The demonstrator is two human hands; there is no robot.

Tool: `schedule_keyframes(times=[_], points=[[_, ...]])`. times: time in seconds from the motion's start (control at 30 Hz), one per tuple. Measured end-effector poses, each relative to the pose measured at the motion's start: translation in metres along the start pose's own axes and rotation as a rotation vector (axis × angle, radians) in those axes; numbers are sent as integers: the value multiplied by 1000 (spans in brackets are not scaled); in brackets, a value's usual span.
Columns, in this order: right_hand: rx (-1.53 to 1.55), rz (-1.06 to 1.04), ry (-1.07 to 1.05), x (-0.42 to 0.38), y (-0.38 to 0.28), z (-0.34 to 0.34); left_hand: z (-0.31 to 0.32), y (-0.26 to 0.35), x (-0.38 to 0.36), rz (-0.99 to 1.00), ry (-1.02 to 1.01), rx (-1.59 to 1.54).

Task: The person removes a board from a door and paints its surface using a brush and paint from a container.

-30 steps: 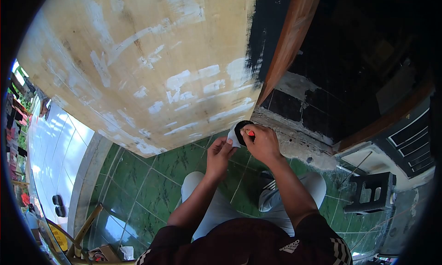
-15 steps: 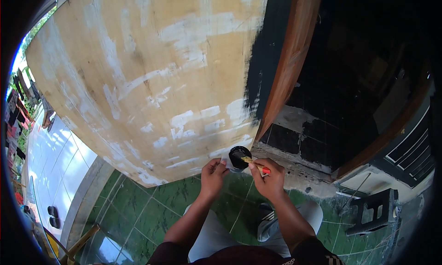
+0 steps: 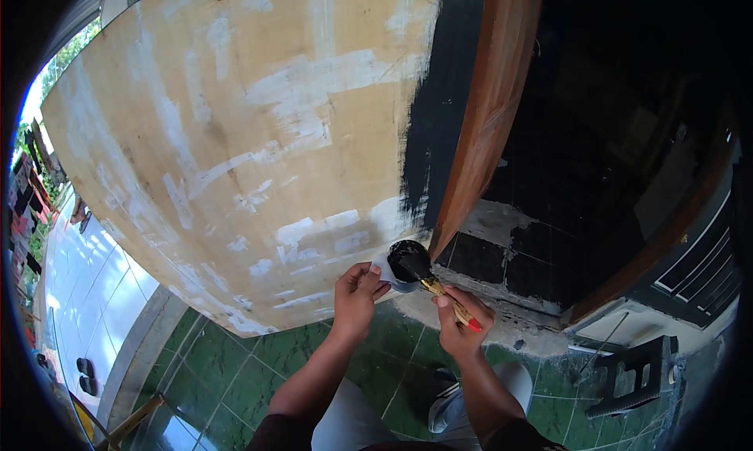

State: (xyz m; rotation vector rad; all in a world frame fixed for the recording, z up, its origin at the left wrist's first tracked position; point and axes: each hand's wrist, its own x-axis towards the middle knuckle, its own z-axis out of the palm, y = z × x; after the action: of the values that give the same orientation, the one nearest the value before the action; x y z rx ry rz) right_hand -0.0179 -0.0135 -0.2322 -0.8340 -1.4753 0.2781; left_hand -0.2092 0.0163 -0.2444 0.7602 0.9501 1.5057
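Note:
My left hand (image 3: 358, 294) grips the side of a small pale cup of black paint (image 3: 405, 256), held in front of the board's lower right corner. In my right hand (image 3: 466, 316) is a paintbrush (image 3: 431, 284) with a wooden handle and a red tip. Its black-coated bristles lie at the cup's rim, partly over the opening. Behind the cup stands a large wooden board (image 3: 227, 169) with patchy white smears. A strip of black paint (image 3: 438, 114) runs down its right side, with a ragged edge.
A brown wooden frame (image 3: 494, 114) borders the board on the right, beside a dark doorway. A black plastic stool (image 3: 634, 376) stands at the lower right on green floor tiles (image 3: 235, 357). Dark sandals (image 3: 86, 376) lie on pale tiles at the left.
The brush has drawn back from inside the cup towards the rim, showing its black bristles. My right hand moved down and slightly right. The view has shifted a little.

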Motion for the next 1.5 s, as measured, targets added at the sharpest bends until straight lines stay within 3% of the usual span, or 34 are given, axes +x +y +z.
schedule_keyframes(times=[0.17,0.3,0.4,0.53,0.63,0.77,0.9,1.07,1.17,1.27,1.33,1.43,1.5], points=[[90,-9,-37,47,-17,0,35,35,13,-53,68,-33],[173,-26,23,121,-65,-4,74,103,17,-78,98,-31],[135,108,21,177,-103,-14,103,158,22,-84,121,-59],[47,115,24,233,-133,-21,133,219,29,-104,168,-62],[17,178,75,276,-151,-13,140,247,26,-126,183,-72],[47,54,138,339,-161,10,129,268,7,-133,198,-22],[-49,-96,130,364,-138,43,116,274,-28,-159,246,24],[-151,162,-2,293,-83,47,94,249,-72,-198,287,63],[-171,158,-96,276,-74,36,93,230,-96,-243,326,53],[-102,-12,-85,342,-96,43,98,212,-114,-258,349,43],[-185,-253,-72,395,-119,42,103,203,-121,-263,363,29],[-128,-268,104,426,-136,38,114,193,-129,-243,383,8],[-195,-320,75,416,-135,34,117,179,-135,-233,398,-23]])
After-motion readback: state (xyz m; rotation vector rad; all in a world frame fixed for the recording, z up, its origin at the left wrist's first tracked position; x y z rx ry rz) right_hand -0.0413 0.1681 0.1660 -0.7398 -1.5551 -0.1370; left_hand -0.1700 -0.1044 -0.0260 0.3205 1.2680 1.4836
